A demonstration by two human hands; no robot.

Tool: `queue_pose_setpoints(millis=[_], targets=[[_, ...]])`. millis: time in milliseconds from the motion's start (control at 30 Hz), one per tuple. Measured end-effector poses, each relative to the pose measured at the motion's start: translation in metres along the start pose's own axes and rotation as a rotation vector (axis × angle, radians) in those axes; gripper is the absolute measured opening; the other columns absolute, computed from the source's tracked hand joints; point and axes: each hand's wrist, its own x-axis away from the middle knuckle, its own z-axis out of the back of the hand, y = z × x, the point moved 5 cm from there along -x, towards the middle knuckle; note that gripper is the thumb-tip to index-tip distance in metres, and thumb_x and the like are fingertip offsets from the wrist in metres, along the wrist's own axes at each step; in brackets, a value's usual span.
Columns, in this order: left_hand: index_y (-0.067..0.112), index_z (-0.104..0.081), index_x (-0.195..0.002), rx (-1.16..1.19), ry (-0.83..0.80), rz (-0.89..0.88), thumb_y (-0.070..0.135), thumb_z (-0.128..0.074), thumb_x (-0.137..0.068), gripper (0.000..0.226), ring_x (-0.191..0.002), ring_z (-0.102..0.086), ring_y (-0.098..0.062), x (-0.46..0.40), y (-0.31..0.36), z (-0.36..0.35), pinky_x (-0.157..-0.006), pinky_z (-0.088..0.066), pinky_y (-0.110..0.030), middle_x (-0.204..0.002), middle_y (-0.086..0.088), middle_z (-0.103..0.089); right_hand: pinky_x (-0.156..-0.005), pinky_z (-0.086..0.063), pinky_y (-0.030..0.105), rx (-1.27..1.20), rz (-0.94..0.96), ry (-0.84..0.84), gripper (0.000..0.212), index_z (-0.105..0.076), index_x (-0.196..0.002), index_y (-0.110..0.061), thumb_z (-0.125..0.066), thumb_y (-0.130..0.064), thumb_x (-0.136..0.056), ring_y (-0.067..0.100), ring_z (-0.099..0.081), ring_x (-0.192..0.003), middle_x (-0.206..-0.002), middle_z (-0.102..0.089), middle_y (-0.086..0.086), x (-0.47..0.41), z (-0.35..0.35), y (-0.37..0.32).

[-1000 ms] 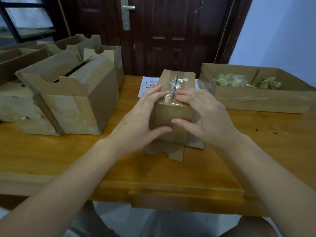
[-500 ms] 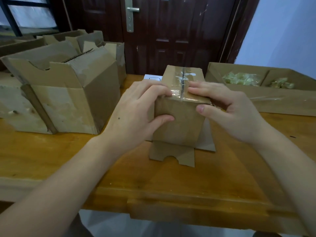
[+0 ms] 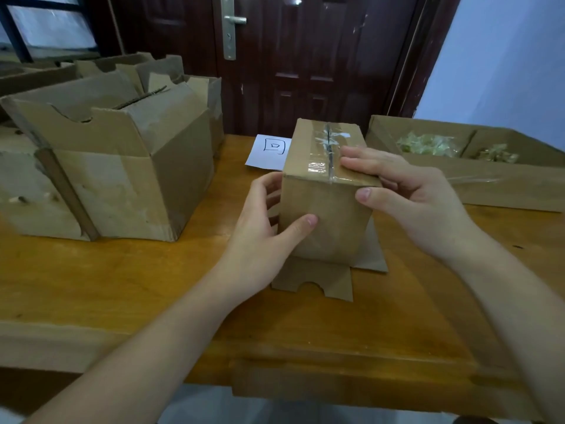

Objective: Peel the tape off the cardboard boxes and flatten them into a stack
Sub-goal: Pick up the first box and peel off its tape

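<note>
A small cardboard box (image 3: 324,209) stands upright in the middle of the wooden desk (image 3: 153,286), with its lower flaps (image 3: 315,281) spread flat on the desk under it. Clear tape (image 3: 324,162) runs along the seam on its top, and it looks wrinkled and partly torn near the far end.

The left hand (image 3: 266,221) holds the box on its left side: the thumb lies on the near face and the fingers curl round the left wall, so its grip is closed on the box. The right hand (image 3: 409,194) is at the top right edge; its fingers (image 3: 363,162) lie on the taped top just beside the seam, and the thumb presses on the near face under the edge. Its grip pinches this edge of the box.

To the left, well apart, stands a bigger open box (image 3: 122,166), and more open boxes (image 3: 171,75) are behind it. A white sheet of paper (image 3: 269,151) with a drawn mark lies behind the small box. On the right is a low cardboard tray (image 3: 495,188) that holds crumpled pieces of clear tape (image 3: 425,145). Behind the desk there is a dark wooden door (image 3: 305,56).
</note>
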Motion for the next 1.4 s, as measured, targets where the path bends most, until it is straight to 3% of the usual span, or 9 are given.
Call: queue_pose_setpoints(millis=[167,400,600,700,933,1400], targets=[[0.062,-0.037,-0.12,0.043,0.005,0.009,0.043,-0.071,-0.092,0.049,-0.111,-0.048,0.024,0.0,0.0,0.001,-0.076,-0.046,-0.001,-0.124,0.035,-0.052,-0.117,-0.038,0.048,-0.037,-0.011,0.006,0.039,-0.067,-0.13,-0.025,-0.068,-0.018,-0.091,-0.001,-0.042,-0.141,-0.141,-0.06,-0.02,-0.001,-0.001,0.0],[0.055,-0.043,-0.118,0.151,0.071,0.031,0.038,-0.072,-0.094,0.041,-0.108,-0.054,0.018,-0.004,0.0,-0.003,-0.074,-0.051,-0.007,-0.124,0.026,-0.057,-0.118,-0.037,0.049,-0.063,-0.006,0.008,0.04,-0.068,-0.128,-0.026,-0.065,-0.021,-0.088,0.002,-0.043,-0.142,-0.14,-0.06,-0.02,-0.001,-0.002,0.0],[0.056,-0.046,-0.117,0.11,0.065,0.028,0.035,-0.071,-0.094,0.039,-0.109,-0.055,0.016,-0.007,0.001,0.004,-0.077,-0.055,-0.014,-0.115,0.039,-0.057,-0.118,-0.036,0.048,-0.059,-0.012,-0.001,0.04,-0.067,-0.13,-0.022,-0.069,-0.013,-0.092,0.003,-0.042,-0.142,-0.141,-0.061,-0.015,-0.001,-0.001,0.002],[0.056,-0.045,-0.117,0.062,0.048,0.003,0.027,-0.07,-0.094,0.045,-0.109,-0.051,0.021,-0.006,0.001,0.006,-0.073,-0.052,-0.008,-0.113,0.046,-0.054,-0.119,-0.036,0.048,-0.052,-0.008,0.004,0.04,-0.067,-0.131,-0.021,-0.069,-0.008,-0.093,0.002,-0.042,-0.142,-0.141,-0.061,-0.015,0.0,-0.002,0.002],[0.061,-0.039,-0.121,0.007,-0.012,-0.005,0.019,-0.077,-0.089,0.065,-0.114,-0.047,0.023,-0.004,-0.004,0.007,-0.078,-0.046,-0.001,-0.115,0.049,-0.05,-0.119,-0.037,0.048,-0.032,-0.006,0.014,0.042,-0.066,-0.131,-0.027,-0.065,-0.023,-0.089,0.0,-0.041,-0.142,-0.142,-0.059,-0.019,0.0,-0.002,-0.001],[0.059,-0.044,-0.117,0.073,0.051,-0.006,0.035,-0.076,-0.09,0.049,-0.109,-0.05,0.023,-0.008,-0.004,0.006,-0.072,-0.05,-0.004,-0.114,0.046,-0.053,-0.119,-0.036,0.047,-0.024,0.008,0.008,0.04,-0.067,-0.13,-0.024,-0.066,-0.019,-0.09,0.001,-0.042,-0.142,-0.142,-0.06,-0.016,0.0,-0.002,-0.002]])
